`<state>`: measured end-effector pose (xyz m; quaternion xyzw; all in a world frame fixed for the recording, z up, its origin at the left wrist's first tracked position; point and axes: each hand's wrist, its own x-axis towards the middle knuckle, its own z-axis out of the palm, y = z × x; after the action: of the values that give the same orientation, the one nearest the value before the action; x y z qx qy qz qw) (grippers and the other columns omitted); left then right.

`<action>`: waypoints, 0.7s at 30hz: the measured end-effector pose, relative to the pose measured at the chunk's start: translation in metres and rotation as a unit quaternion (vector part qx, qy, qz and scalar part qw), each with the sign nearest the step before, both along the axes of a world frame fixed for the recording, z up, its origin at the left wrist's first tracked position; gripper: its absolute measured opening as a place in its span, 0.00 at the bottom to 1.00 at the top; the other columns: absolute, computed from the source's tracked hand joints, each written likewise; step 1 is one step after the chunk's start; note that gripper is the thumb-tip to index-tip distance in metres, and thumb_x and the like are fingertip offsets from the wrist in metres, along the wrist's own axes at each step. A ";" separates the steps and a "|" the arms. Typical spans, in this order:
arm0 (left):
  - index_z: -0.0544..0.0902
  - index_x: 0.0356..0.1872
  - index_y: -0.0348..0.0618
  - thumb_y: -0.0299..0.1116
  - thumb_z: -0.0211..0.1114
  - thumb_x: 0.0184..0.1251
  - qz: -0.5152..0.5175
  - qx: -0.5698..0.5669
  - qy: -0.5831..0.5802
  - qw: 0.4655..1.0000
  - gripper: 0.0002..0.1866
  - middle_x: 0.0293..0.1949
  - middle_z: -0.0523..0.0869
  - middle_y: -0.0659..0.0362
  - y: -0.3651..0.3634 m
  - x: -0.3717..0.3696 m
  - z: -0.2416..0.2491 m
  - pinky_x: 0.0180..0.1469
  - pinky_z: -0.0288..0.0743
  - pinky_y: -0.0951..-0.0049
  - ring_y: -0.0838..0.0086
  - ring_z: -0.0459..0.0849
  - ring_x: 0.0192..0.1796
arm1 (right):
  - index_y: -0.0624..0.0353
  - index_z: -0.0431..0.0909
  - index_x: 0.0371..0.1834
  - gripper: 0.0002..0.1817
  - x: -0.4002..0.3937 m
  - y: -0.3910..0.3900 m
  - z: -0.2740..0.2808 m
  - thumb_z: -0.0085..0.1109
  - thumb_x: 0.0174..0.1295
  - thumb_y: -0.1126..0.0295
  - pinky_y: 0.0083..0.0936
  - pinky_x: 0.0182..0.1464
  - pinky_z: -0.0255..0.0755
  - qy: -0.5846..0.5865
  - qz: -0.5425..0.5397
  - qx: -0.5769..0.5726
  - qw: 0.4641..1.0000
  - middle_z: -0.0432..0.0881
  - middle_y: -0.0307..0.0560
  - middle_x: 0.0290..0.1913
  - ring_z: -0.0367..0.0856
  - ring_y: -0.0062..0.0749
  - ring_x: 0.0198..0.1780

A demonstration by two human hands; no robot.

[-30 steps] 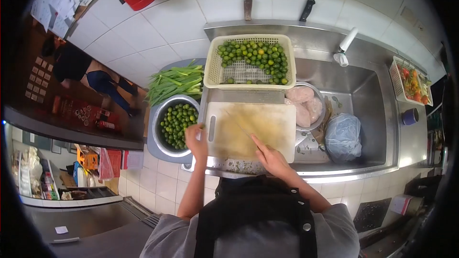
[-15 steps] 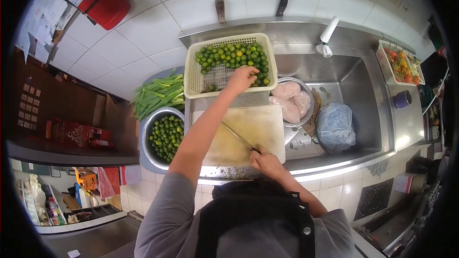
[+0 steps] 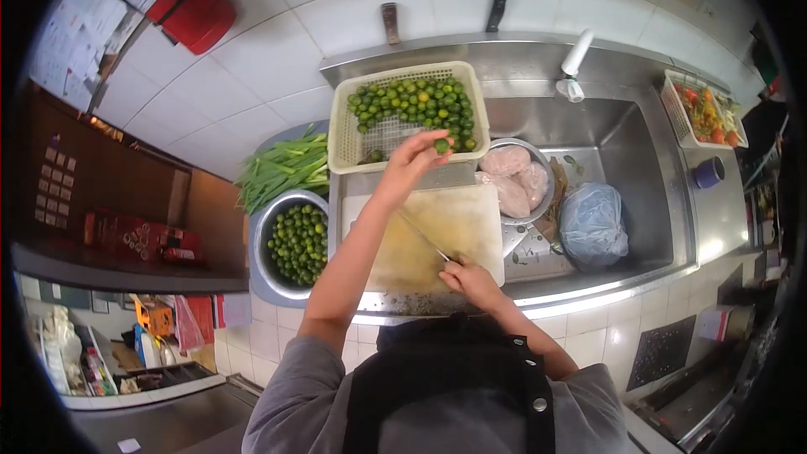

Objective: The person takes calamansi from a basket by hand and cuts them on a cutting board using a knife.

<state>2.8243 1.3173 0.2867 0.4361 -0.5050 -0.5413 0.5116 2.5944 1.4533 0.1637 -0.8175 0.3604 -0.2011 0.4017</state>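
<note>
Left hand (image 3: 409, 161): grip pinched on one lime (image 3: 440, 145), raised at the near rim of the basket (image 3: 340, 130) | Right hand (image 3: 471, 279): grip closed on knife (image 3: 424, 240), blade lying toward 11 o'clock across cutting board (image 3: 458, 223) | Surroundings: bowl of limes (image 3: 296, 242) at 9 o'clock, greens (image 3: 282, 166) at 10, meat bowl (image 3: 514, 178) and bag (image 3: 593, 223) at 2–3 in sink (image 3: 639, 168).

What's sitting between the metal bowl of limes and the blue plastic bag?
The cutting board, with the knife in the right hand across it, per the head view.
</note>
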 end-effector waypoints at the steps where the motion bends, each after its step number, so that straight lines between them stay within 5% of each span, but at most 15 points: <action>1: 0.75 0.70 0.41 0.25 0.58 0.78 0.013 0.016 0.055 0.998 0.21 0.61 0.83 0.53 0.019 0.004 0.005 0.65 0.79 0.66 0.65 0.84 0.60 | 0.53 0.78 0.38 0.12 0.002 0.000 -0.001 0.62 0.71 0.57 0.52 0.40 0.78 0.000 -0.010 -0.002 1.000 0.79 0.59 0.45 0.83 0.62 0.39; 10: 0.75 0.68 0.45 0.29 0.60 0.80 0.104 0.018 0.228 0.968 0.19 0.62 0.83 0.54 0.131 0.027 -0.003 0.63 0.78 0.70 0.69 0.84 0.60 | 0.54 0.79 0.41 0.09 0.006 0.002 0.008 0.63 0.71 0.61 0.50 0.39 0.77 0.042 0.001 -0.014 0.999 0.81 0.58 0.44 0.83 0.61 0.38; 16: 0.78 0.66 0.42 0.25 0.57 0.80 0.185 0.008 0.039 0.982 0.18 0.66 0.82 0.54 0.170 0.025 -0.027 0.62 0.74 0.71 0.74 0.82 0.59 | 0.58 0.78 0.50 0.08 0.008 0.006 0.022 0.59 0.73 0.69 0.43 0.43 0.76 -0.099 -0.016 0.047 0.994 0.84 0.61 0.44 0.84 0.58 0.39; 21: 0.80 0.65 0.41 0.27 0.56 0.78 0.218 0.022 0.065 0.973 0.18 0.60 0.82 0.59 0.196 0.027 -0.057 0.57 0.69 0.73 0.77 0.78 0.55 | 0.59 0.78 0.51 0.08 0.007 0.009 0.020 0.58 0.72 0.70 0.43 0.43 0.76 -0.077 -0.001 0.065 0.995 0.84 0.60 0.43 0.84 0.55 0.39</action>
<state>2.8509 1.5132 0.2301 0.5109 -0.3508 -0.4549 0.6395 2.6011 1.4620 0.1833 -0.7715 0.3418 -0.2400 0.4800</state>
